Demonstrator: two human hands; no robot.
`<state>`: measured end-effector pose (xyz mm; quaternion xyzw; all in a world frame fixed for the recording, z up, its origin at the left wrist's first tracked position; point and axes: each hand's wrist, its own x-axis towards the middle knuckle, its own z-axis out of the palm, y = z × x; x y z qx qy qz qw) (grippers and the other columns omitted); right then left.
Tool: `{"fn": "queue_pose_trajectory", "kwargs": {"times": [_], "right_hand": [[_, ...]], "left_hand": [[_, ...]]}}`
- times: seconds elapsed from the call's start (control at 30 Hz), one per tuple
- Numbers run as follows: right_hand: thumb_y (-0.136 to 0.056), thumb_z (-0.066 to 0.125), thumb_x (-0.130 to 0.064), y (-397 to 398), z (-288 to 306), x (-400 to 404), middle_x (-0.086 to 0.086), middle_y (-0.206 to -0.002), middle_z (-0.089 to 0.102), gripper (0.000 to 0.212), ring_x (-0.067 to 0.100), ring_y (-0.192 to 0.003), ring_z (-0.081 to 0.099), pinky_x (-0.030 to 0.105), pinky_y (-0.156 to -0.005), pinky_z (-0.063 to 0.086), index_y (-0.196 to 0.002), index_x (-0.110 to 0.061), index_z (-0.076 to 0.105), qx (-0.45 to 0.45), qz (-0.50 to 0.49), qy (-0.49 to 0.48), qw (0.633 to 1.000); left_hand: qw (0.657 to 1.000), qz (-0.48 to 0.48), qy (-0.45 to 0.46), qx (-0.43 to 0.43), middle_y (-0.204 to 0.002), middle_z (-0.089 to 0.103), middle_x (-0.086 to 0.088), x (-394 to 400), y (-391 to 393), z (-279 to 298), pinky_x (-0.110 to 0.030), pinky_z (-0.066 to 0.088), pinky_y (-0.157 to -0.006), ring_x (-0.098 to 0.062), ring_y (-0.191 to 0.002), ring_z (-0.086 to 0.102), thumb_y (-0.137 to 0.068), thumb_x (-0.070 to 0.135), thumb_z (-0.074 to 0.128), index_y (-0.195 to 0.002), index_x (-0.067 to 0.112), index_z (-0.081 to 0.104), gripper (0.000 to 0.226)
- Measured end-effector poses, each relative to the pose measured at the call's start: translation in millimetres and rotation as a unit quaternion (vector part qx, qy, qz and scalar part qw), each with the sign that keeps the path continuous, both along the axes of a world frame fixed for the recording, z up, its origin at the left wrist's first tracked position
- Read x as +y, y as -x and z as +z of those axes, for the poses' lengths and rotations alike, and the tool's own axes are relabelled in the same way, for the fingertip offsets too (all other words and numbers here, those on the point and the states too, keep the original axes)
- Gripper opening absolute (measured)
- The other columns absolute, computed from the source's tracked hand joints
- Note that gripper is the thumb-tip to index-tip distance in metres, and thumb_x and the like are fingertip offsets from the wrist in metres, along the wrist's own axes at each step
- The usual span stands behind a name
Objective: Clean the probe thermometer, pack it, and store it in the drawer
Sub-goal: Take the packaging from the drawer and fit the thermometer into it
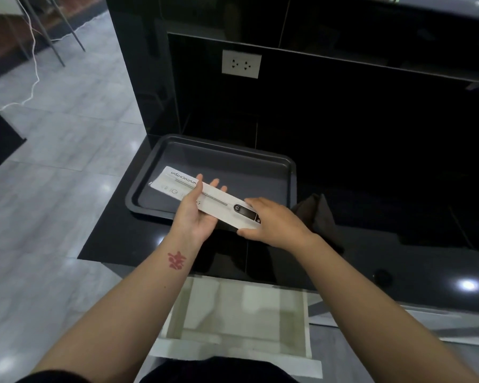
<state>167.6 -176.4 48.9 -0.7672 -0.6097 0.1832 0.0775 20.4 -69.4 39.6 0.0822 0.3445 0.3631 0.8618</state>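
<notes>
A long white thermometer box (224, 201), printed with a picture of the probe thermometer, is held level above the front edge of a dark baking tray (233, 167). My left hand (198, 211) supports the box from below, palm up, fingers curled around its far side. My right hand (271, 219) grips the box's right end from above. The thermometer itself is not visible outside the box. Below my forearms an open white drawer (238, 313) stands pulled out, its inside bare.
The tray rests on a glossy black counter (371, 258). A dark cloth (318, 214) lies on the counter to the right of my right hand. A white wall socket (241, 64) sits on the black back panel. Grey tiled floor (53, 175) lies to the left.
</notes>
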Motion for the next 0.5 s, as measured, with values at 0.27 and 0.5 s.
{"fn": "queue_pose_trajectory", "kwargs": {"times": [0.27,0.5], "right_hand": [[-0.076,0.070,-0.045,-1,-5,-22,0.000,-0.125,0.054,0.069,0.020,-0.113,0.052,0.031,-0.091,0.045,-0.137,-0.021,0.046,0.004,-0.017,-0.032,0.999],[-0.077,0.064,-0.043,3,-8,-48,0.003,-0.127,0.051,0.069,0.024,-0.116,0.047,0.038,-0.097,0.042,-0.138,-0.019,0.043,-0.055,-0.034,-0.063,0.996]], "left_hand": [[0.997,0.022,-0.017,0.076,-0.123,0.067,-0.015,-25,2,-3,-0.045,0.053,-0.094,-0.029,-0.110,0.066,-0.096,0.015,0.060,-0.129,0.007,0.055,0.035],[0.856,0.081,-0.215,0.463,-0.131,0.051,-0.005,-43,30,-22,-0.034,0.048,-0.096,-0.023,-0.116,0.057,-0.088,0.009,0.064,-0.142,0.015,0.028,0.065]]}}
